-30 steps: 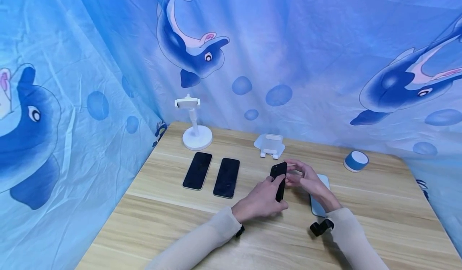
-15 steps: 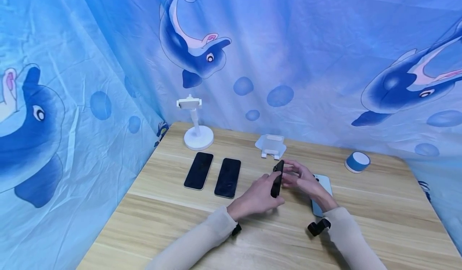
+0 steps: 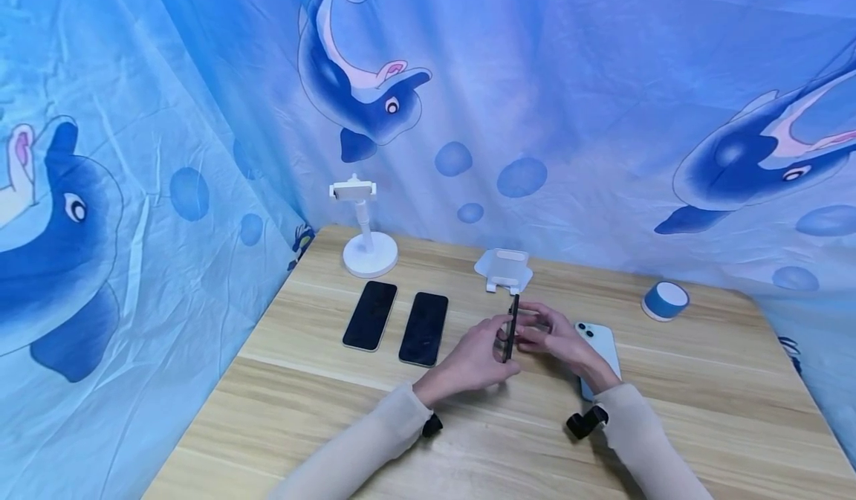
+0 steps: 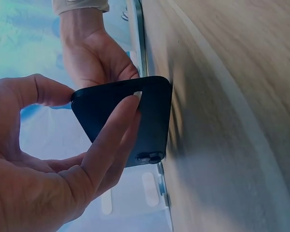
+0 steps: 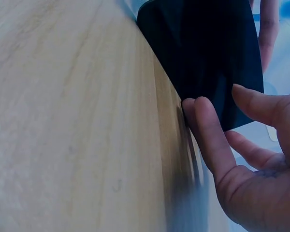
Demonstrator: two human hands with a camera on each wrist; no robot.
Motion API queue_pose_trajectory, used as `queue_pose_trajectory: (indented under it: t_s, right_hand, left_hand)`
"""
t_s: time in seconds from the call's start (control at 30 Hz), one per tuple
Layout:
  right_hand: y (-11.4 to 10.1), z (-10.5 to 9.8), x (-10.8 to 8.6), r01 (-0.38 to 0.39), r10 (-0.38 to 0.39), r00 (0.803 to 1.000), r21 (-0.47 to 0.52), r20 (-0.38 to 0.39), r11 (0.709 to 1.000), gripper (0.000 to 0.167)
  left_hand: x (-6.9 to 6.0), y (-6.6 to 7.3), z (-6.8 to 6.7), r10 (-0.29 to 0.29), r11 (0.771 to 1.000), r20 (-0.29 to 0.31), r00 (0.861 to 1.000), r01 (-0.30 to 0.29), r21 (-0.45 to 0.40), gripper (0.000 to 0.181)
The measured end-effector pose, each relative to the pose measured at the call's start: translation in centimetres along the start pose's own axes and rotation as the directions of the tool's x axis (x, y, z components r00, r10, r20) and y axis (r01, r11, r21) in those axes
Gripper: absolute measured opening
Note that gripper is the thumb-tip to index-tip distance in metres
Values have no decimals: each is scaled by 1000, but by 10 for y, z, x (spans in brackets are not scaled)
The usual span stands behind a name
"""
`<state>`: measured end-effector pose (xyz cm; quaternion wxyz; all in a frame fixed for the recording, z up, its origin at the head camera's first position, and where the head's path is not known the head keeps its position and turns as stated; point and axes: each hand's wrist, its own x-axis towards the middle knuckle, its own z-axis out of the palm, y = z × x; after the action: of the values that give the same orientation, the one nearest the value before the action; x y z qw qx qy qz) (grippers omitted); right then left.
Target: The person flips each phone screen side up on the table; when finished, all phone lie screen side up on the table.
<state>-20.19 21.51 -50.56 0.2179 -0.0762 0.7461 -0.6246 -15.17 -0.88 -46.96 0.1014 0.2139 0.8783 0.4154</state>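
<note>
A black smartphone [image 3: 511,328] stands on its long edge, just over or on the table, between both hands. My left hand [image 3: 473,355] grips it, with the thumb at one corner and fingertips on the back, near the camera lenses, in the left wrist view. My right hand [image 3: 560,342] holds it from the other side. In the right wrist view its thumb lies on the dark face [image 5: 203,48], two fingers meet the lower edge, and another finger reaches past the short end. A light blue smartphone [image 3: 604,345] lies camera-side up, partly hidden beneath the right wrist.
Two dark smartphones [image 3: 370,316] lie side by side on the wooden table [image 3: 321,388], left of the hands. Behind stand a tall white phone holder [image 3: 370,255] and a low white phone stand [image 3: 507,270]. A blue-and-white cylinder [image 3: 666,301] stands at the back right.
The black smartphone has turned from showing its back to nearly edge-on in the head view. Both hands have shifted slightly left with it, uncovering more of the light blue smartphone.
</note>
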Motion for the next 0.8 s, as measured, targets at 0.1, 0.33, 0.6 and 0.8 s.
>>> queue_pose_trajectory:
  t_s: [0.1, 0.33, 0.6, 0.8]
  right_hand:
    - [1, 1, 0, -6, 6, 1000, 6, 2, 1000, 62]
    - [1, 3, 2, 8, -8, 1000, 4, 17, 1000, 65]
    - [-1, 9, 3, -17, 16, 999, -28, -32, 999, 70]
    - [-3, 12, 5, -36, 33, 999, -59, -39, 998, 77]
  left_hand:
    - [0, -1, -2, 5, 999, -2, 1000, -5, -40, 79]
    - [-1, -4, -6, -25, 992, -10, 1000, 24, -126, 79]
    - [-1, -10, -9, -41, 986, -54, 998, 31, -164, 68]
    - [-2, -11, -13, -64, 984, -69, 996, 51, -168, 57]
